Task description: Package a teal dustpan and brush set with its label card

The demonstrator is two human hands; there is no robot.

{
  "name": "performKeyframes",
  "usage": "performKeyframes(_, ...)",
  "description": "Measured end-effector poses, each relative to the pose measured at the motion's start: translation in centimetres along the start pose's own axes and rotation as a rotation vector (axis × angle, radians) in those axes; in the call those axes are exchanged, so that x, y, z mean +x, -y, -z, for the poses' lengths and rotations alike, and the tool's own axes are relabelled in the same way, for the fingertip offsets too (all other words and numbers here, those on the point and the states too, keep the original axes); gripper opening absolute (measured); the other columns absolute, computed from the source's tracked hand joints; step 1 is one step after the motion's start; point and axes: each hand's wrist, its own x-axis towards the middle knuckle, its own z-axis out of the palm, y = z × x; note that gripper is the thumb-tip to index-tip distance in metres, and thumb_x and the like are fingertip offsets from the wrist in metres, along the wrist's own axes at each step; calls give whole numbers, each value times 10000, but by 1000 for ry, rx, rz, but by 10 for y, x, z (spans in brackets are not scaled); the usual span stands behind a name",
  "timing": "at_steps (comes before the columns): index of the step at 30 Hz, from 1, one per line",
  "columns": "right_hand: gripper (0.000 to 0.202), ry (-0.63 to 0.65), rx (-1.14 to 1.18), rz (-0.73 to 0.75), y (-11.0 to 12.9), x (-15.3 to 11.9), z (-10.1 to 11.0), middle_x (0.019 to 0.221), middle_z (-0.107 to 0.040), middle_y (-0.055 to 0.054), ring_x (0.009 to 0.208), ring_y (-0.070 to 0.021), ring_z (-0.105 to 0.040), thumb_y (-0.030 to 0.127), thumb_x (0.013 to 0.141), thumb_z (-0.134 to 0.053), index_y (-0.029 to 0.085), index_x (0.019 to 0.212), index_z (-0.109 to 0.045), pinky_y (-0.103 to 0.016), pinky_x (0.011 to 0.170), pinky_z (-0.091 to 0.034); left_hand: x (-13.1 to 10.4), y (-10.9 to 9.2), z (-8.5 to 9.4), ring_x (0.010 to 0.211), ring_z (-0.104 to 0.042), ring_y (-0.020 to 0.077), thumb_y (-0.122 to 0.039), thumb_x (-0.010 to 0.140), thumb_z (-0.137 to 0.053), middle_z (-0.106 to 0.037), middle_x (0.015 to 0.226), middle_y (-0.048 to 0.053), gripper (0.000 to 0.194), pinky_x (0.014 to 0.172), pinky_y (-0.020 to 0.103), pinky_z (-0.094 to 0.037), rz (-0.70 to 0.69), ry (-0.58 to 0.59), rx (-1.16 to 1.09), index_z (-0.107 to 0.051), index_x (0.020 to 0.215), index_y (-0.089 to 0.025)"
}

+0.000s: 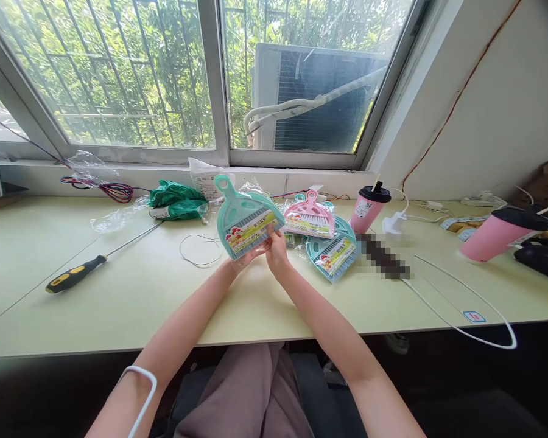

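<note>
- Teal plastic makes up the mini dustpan set (244,220), which both hands hold up just above the surface (132,292), near the middle of its far half, tilted with the handle loop pointing up and to the left.
- The left hand (245,257) grips the set's lower edge from beneath, fingers closed on it.
- The right hand (276,250) touches the set's lower right corner, fingers pinched shut on the labelled edge.
- A paper label with red and yellow print runs across the set's brush bristles.
- A pink dustpan set (309,219) lies just right of the held one, toward the far edge of the surface.
- A second teal dustpan set (333,252) lies beside the pink one, a little nearer the front edge.
- A pink cup with a dark lid (369,208) stands upright right of those sets, near the far edge.
- Another pink cup (500,234) lies tilted toward the right edge.
- A screwdriver with a black and yellow handle (75,274) lies on the left half of the surface, well apart from the hands.
- A green bag (173,199) sits at the far edge, left of the held set.
- A white cable (466,304) loops past the front right edge.
</note>
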Motion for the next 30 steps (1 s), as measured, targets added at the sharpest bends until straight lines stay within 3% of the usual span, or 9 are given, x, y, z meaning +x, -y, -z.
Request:
performKeyframes(3, 128, -84, 35, 76, 8, 10, 7, 882, -752, 0, 891, -137, -717, 284, 815, -695, 222, 912, -641, -266, 832, -608, 6, -13, 9, 1298, -544, 358, -765, 781, -501, -613, 1377, 129, 759, 988, 525, -512, 22, -128, -186, -587, 1298, -217)
performKeyframes(6, 113, -201, 52, 108, 15, 20, 15, 883, -747, 2, 870, -122, -718, 287, 852, -640, 225, 947, -639, -247, 825, -606, 4, -25, 6, 1309, -538, 364, -880, 778, -320, -649, 1322, 153, 902, 1002, 520, -503, -26, -113, -177, -593, 1290, -190)
performKeyframes(8, 110, -267, 87, 127, 18, 26, 19, 880, -744, 2, 840, -114, -717, 279, 866, -611, 222, 957, -634, -234, 816, -604, 0, -28, -2, 1286, -560, 366, -854, 776, -418, -650, 1315, 161, 870, 1006, 523, -498, -64, -56, -69, -579, 1304, -182)
performKeyframes(11, 127, -323, 92, 164, 22, 33, 25, 875, -742, 12, 826, -102, -713, 287, 871, -596, 230, 982, -622, -216, 810, -601, -5, -23, -14, 1171, -643, 356, -671, 714, -720, -666, 1275, 174, 772, 976, 506, -519, -90, -55, 140, -575, 1275, -160)
performKeyframes(14, 171, -333, 61, 210, 25, 37, 28, 876, -742, 22, 844, -113, -714, 315, 871, -596, 251, 1029, -606, -235, 797, -612, -6, -11, -20, 1019, -716, 328, -666, 712, -730, -721, 1152, 169, 762, 923, 498, -550, -58, -76, 200, -581, 1259, -156)
performKeyframes(19, 171, -359, 161, 231, 28, 38, 31, 916, -742, 6, 884, -137, -721, 291, 889, -579, 254, 1056, -586, -274, 805, -624, -7, 0, -21, 867, -750, 315, -715, 724, -685, -771, 906, 156, 826, 858, 499, -571, 34, 65, 217, -603, 1294, -123)
performKeyframes(24, 175, -389, 91, 232, 31, 38, 32, 945, -739, 5, 905, -130, -718, 340, 901, -564, 265, 1058, -589, -260, 811, -620, -12, -11, -21, 839, -747, 293, -614, 795, -685, -776, 875, 148, 704, 834, 476, -567, 51, 224, 289, -620, 1315, -143)
performKeyframes(27, 195, -386, 52, 215, 32, 38, 32, 953, -740, 2, 897, -124, -715, 346, 910, -557, 265, 1085, -587, -260, 818, -619, -10, -21, -12, 889, -739, 299, -481, 721, -806, -765, 1016, 170, 734, 887, 494, -540, 59, 343, 344, -601, 1351, -165)
performKeyframes(30, 188, -354, 76, 193, 31, 38, 29, 937, -744, -4, 877, -118, -717, 317, 912, -576, 248, 1085, -601, -254, 824, -620, -7, -29, 4, 1175, -645, 343, -378, 636, -875, -652, 1318, 179, 826, 1016, 513, -468, 44, 409, 304, -567, 1392, -246)
